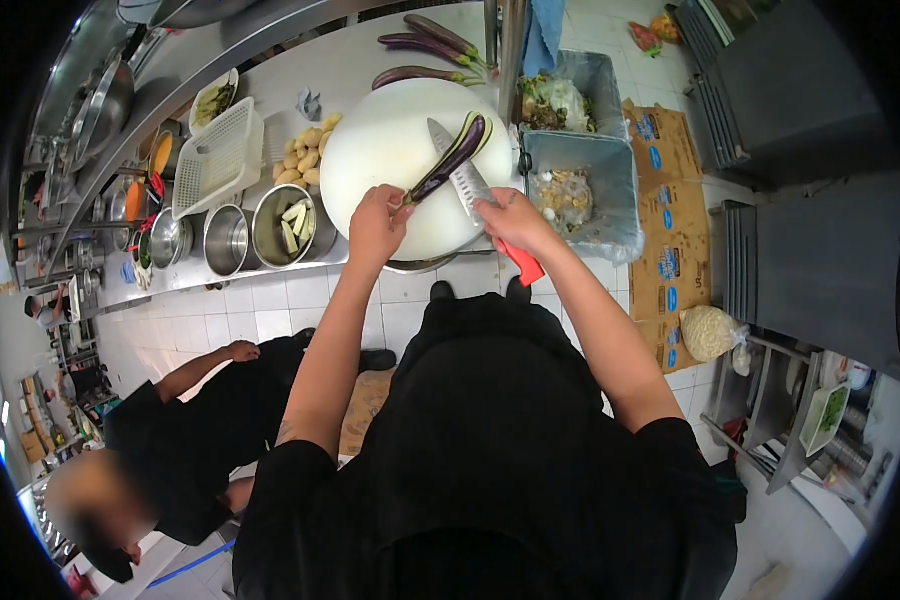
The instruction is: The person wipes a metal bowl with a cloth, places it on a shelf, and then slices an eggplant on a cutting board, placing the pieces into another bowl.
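Observation:
My left hand (pixel 378 225) pinches the near end of a long purple eggplant (pixel 448 165) over the round white cutting board (pixel 355 150). The eggplant's far end is split lengthwise, with pale flesh showing between the parts. In my right hand (pixel 513 218) is a kitchen knife (pixel 470 190) with a red handle and a dimpled steel blade. The blade passes beneath or against the eggplant; exactly how they touch is hard to see. Whole eggplants (pixel 425 42) lie beyond the board. A steel pot (pixel 295 235) to the left holds pale cut pieces.
Potatoes (pixel 305 155) sit left of the board, near a white plastic basket (pixel 218 170) and another steel pot (pixel 227 240). Two lined bins (pixel 610 165) with scraps stand at the right. A person in black (pixel 220 405) is at my lower left. Flattened cardboard (pixel 660 240) covers some floor.

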{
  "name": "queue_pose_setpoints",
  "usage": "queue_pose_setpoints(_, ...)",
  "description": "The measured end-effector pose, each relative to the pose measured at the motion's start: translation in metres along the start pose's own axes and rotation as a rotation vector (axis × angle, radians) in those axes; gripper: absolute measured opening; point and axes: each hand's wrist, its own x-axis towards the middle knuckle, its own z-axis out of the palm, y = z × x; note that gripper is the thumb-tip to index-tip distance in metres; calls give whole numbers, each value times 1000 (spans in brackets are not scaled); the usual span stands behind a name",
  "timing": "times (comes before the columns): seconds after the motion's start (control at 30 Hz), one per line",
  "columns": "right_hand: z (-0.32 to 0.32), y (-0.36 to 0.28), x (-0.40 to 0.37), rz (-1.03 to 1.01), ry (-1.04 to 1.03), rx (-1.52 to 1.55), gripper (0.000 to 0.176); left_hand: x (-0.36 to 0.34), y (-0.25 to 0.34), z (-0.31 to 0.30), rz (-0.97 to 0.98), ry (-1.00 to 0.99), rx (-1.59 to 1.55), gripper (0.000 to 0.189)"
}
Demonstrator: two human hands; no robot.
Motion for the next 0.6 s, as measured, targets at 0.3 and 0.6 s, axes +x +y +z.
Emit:
queue_pose_setpoints(0.3,15,1,-20,81,-68,71,30,-7,-9,15,-24,138,-156,20)
queue_pose_setpoints(0.6,36,-2,-42,123,-112,34,29,-13,-9,18,-136,156,-128,14)
